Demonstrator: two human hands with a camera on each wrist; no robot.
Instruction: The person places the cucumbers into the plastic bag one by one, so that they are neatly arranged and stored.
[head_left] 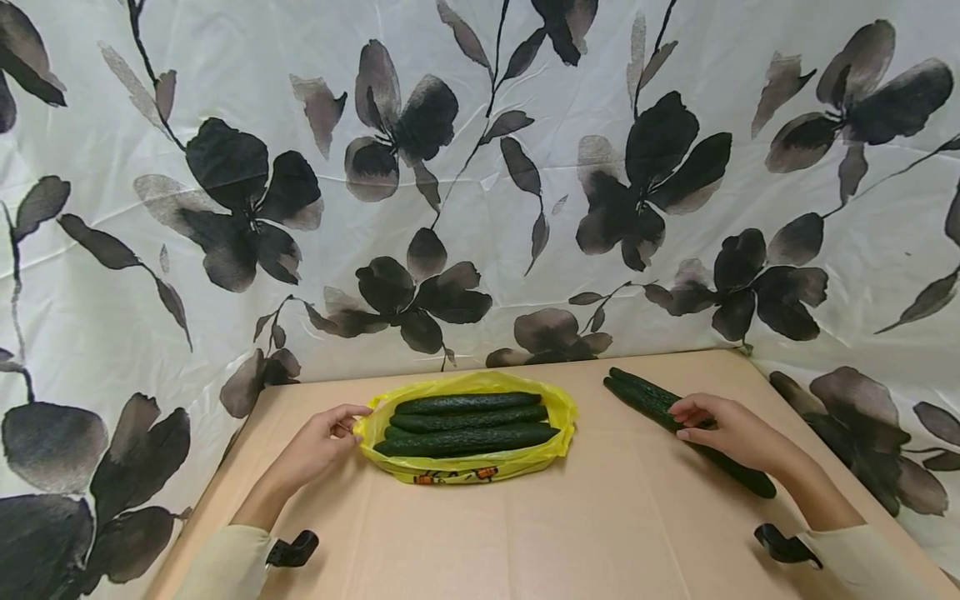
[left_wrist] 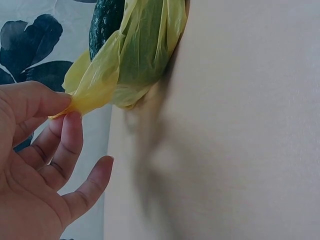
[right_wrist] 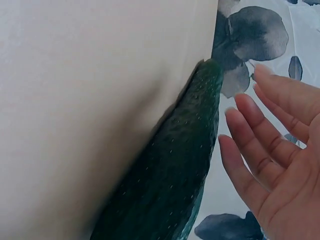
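A yellow plastic bag [head_left: 525, 468] lies with its mouth spread on the table, several dark green cucumbers [head_left: 468, 437] side by side in it. My left hand [head_left: 318, 446] pinches the bag's left edge; in the left wrist view, thumb and fingertips hold a gathered corner of the yellow film [left_wrist: 97, 82]. Two more cucumbers [head_left: 731, 471] lie together, slanting, on the table's right side. Over them is my right hand [head_left: 727, 429]. The right wrist view shows its fingers [right_wrist: 255, 117] loosely bent beside a cucumber [right_wrist: 167, 170], gripping nothing; whether they touch it I cannot tell.
The table [head_left: 495, 542] has a pale tan surface, its far edge against a white cloth [head_left: 540, 275] printed with dark flowers. Black straps or mounts [head_left: 294, 550] stick out at both wrists. Bare tabletop lies between the bag and the right-hand cucumbers.
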